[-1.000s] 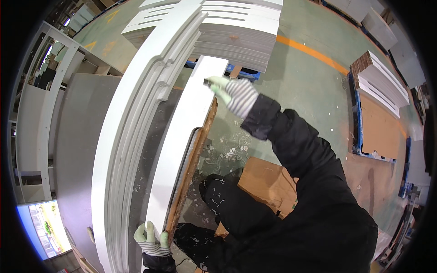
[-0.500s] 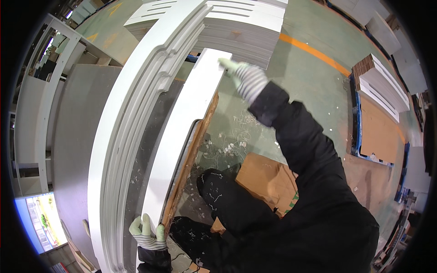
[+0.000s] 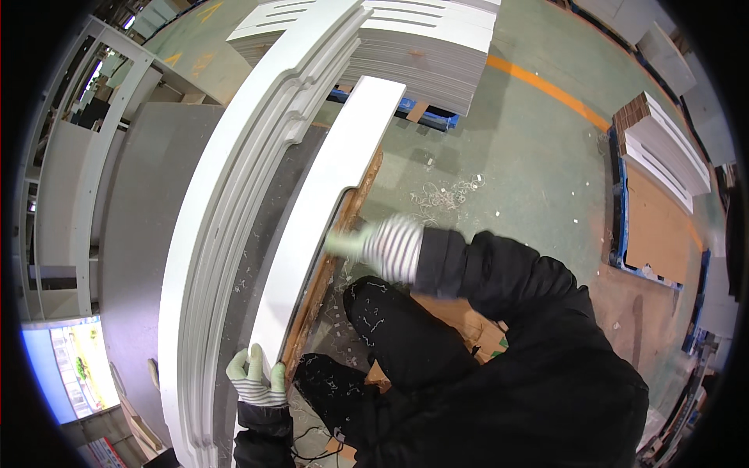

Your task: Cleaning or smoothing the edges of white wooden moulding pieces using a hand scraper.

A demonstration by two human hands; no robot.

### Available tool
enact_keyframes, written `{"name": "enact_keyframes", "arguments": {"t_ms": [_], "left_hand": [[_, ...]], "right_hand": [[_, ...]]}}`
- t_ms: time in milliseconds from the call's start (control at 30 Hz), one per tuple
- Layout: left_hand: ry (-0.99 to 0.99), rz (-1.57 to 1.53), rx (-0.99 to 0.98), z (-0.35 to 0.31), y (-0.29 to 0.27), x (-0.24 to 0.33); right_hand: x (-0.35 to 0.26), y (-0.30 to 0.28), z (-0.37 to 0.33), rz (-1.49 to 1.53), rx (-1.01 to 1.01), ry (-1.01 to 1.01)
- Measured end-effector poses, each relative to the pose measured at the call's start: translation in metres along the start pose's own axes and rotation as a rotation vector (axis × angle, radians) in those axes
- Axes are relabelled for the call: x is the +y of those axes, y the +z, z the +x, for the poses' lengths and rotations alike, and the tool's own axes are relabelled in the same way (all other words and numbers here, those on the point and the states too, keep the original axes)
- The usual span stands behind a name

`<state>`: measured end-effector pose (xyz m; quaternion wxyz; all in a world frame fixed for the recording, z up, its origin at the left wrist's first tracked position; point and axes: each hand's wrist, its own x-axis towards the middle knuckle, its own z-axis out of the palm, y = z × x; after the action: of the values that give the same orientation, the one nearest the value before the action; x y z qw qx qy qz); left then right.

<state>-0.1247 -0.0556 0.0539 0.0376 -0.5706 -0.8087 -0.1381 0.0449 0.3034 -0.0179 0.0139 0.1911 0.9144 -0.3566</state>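
Note:
A long white panel point(image 3: 312, 203) with a stepped notch in its right edge lies lengthwise in front of me. My left hand point(image 3: 256, 378), in a striped glove with pale green fingertips, grips its near end, fingers on top and thumb at the edge. Halfway along, just past the notch, my right hand point(image 3: 378, 246) is at the panel's right edge in a matching glove. Its fingers are pressed together and smeared by motion; anything small between them cannot be made out. Beneath the panel runs a worn brown board edge point(image 3: 312, 300).
Several similar white panels point(image 3: 226, 203) stand stacked on the left, on a grey table point(image 3: 148, 234). A panel stack point(image 3: 421, 62) rises at the far end above a blue pallet point(image 3: 449, 119). Cardboard point(image 3: 460, 316) and white scraps point(image 3: 445, 195) lie on the floor; another loaded pallet point(image 3: 624, 226) is at right.
My right hand has come from the panel's far end back along its right edge toward me, to just past the notch. My left hand keeps its grip on the near end.

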Motion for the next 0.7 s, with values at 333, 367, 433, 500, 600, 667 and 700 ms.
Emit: {"name": "enact_keyframes", "arguments": {"t_ms": [333, 367, 433, 500, 600, 667, 700], "left_hand": [[-0.003, 0.018, 0.028, -0.006, 0.001, -0.003], [-0.001, 0.005, 0.026, -0.004, 0.001, -0.002], [-0.009, -0.009, 0.017, -0.002, 0.002, -0.001], [0.0, 0.0, 0.015, -0.008, -0.001, -0.004], [-0.019, 0.008, 0.021, -0.003, -0.002, 0.003], [-0.03, 0.008, 0.008, 0.0, -0.006, 0.004], [-0.012, -0.01, 0.02, 0.001, -0.004, 0.003]], "right_hand": [[0.043, -0.117, 0.033, 0.488, 0.4, 0.273], [0.066, -0.135, 0.031, 0.564, 0.553, 0.244], [0.139, -0.168, 0.044, 0.389, 0.749, 0.3], [0.18, -0.161, 0.047, 0.144, 0.888, 0.369], [0.157, -0.14, 0.037, 0.202, 1.014, 0.128], [0.146, -0.131, 0.038, -0.042, 0.926, 0.003], [0.146, -0.121, 0.044, -0.033, 0.921, -0.001]]}}
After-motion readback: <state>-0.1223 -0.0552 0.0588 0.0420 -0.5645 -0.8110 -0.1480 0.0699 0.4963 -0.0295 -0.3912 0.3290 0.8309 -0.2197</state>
